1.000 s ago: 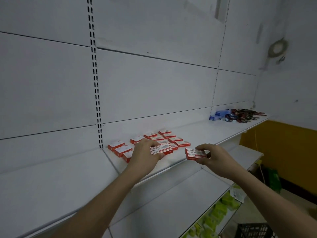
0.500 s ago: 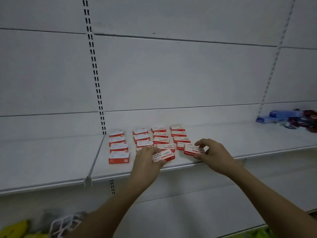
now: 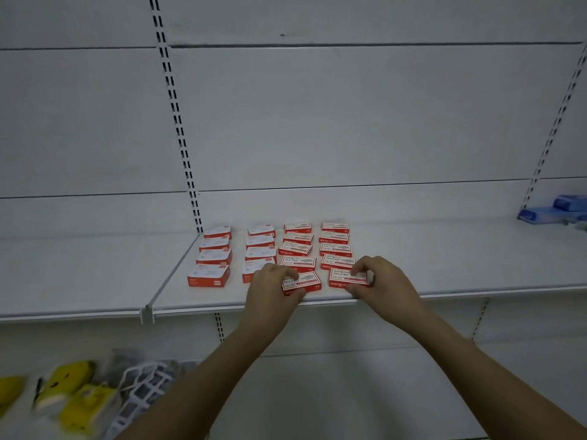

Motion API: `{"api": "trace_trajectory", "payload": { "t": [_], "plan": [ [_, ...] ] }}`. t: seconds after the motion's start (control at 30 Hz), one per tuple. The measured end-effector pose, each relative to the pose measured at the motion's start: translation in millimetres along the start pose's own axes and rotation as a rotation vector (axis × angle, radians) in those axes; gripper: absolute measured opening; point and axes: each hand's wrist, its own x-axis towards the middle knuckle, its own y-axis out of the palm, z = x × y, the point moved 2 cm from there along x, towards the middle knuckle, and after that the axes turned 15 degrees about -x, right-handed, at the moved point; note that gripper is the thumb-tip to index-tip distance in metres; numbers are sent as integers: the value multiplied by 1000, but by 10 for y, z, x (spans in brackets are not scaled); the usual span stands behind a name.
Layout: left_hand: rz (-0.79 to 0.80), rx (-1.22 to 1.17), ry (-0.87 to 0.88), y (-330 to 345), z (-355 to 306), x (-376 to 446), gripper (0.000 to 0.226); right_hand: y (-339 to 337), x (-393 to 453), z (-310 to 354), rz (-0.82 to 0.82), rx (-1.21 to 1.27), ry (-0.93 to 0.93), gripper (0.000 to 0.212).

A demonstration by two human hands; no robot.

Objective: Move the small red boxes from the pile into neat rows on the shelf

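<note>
Head view: the left hand point(image 3: 270, 289) pinches a small red box point(image 3: 303, 282) with a white printed label, and the right hand point(image 3: 382, 281) pinches another point(image 3: 347, 277), both near the shelf's point(image 3: 444, 265) front edge. Behind them red boxes point(image 3: 298, 247) lie in four columns; the label print seems to read "wenguke", though it is blurred.

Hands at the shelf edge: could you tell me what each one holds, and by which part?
Left hand pinches a red box by its left end; right hand pinches another box by its right end. Both boxes sit at the front of the shelf.
</note>
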Motion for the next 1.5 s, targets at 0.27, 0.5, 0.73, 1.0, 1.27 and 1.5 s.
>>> {"api": "trace_trajectory", "payload": {
  "t": [0.27, 0.5, 0.73, 1.0, 1.27, 1.5],
  "plan": [
    [-42, 35, 123, -298, 2, -137, 34, -151, 55, 336, -221, -16, -5, 16],
    [-184, 346, 135, -1372, 172, -315, 38, -35, 84, 1606, -12, -42, -294, 20],
    [-163, 451, -125, -2902, 858, -779, 45, 313, -242, 3131, 168, -35, -404, 27],
    [-170, 479, -253, -4751, 1665, -1602, 51, 816, -549, 5118, 273, -3, -462, 25],
    [-330, 495, -330, -6309, 2265, -2150, 48, 1384, -724, 6993, 346, 16, -629, 29],
    [-413, 535, -417, -7124, 2994, -2301, 47, 1927, -632, 8153, 366, -2, -739, 27]
  ]
}}
